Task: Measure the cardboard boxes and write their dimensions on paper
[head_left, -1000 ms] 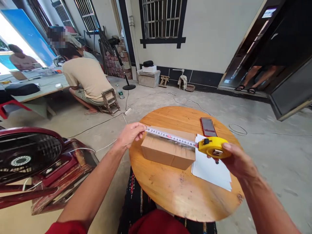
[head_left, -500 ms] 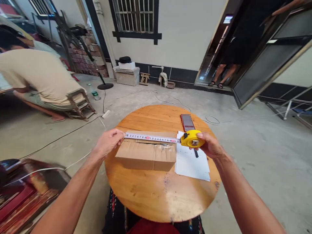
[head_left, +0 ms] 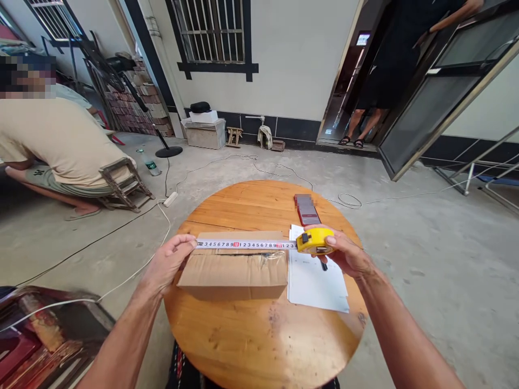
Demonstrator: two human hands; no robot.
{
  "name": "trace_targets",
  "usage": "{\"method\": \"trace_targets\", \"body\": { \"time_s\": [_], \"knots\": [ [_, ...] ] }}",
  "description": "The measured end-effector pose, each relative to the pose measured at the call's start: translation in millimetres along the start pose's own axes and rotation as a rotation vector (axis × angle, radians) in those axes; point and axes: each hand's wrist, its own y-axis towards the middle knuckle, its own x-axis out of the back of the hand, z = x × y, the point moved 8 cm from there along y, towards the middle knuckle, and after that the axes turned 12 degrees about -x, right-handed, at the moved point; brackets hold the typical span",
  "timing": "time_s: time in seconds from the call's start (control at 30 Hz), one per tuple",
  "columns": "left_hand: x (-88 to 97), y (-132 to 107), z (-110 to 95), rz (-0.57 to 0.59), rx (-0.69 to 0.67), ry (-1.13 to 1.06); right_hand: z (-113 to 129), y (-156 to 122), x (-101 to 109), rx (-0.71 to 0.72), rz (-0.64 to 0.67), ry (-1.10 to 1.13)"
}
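Note:
A yellow tape measure [head_left: 314, 241] is gripped in my right hand [head_left: 348, 254], over the upper part of some white paper sheets [head_left: 314, 286]. Its white blade [head_left: 247, 245] runs out to the left, along the top of a brown cardboard box [head_left: 235, 270]. My left hand [head_left: 174, 256] pinches the blade's free end at the box's left end. A strip of clear tape shines on the box's right part. Partly hidden under my right hand, a black pen [head_left: 324, 266] lies on the paper. Beyond the sheets is a phone [head_left: 307, 209] in a red case.
All this rests on a round wooden table [head_left: 259, 346]. A person [head_left: 60, 135] sits on a low stool [head_left: 127, 183] at left; another person [head_left: 389, 65] stands in the doorway. Cables [head_left: 121, 219] and a power strip [head_left: 170, 199] lie on the floor. A standing fan's base [head_left: 169, 152] is behind.
The blade reaches slightly further out of the case. My left hand has shifted a little left and lower in view; the camera view has moved slightly.

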Motion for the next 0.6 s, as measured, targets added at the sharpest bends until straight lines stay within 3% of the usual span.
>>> {"method": "trace_targets", "body": {
  "time_s": [0.13, 0.27, 0.6],
  "knots": [
    [-1.8, 0, 6, 0.020, -0.011, -0.062, -7, -2, 2, 0.002, 0.000, 0.009],
    [-1.4, -2, 9, 0.014, -0.005, -0.089, 3, -1, -3, -0.034, 0.086, -0.085],
    [-1.8, -2, 7, -0.006, 0.013, -0.092, 53, 6, -31, -0.199, 0.438, -0.718]
  ]
}}
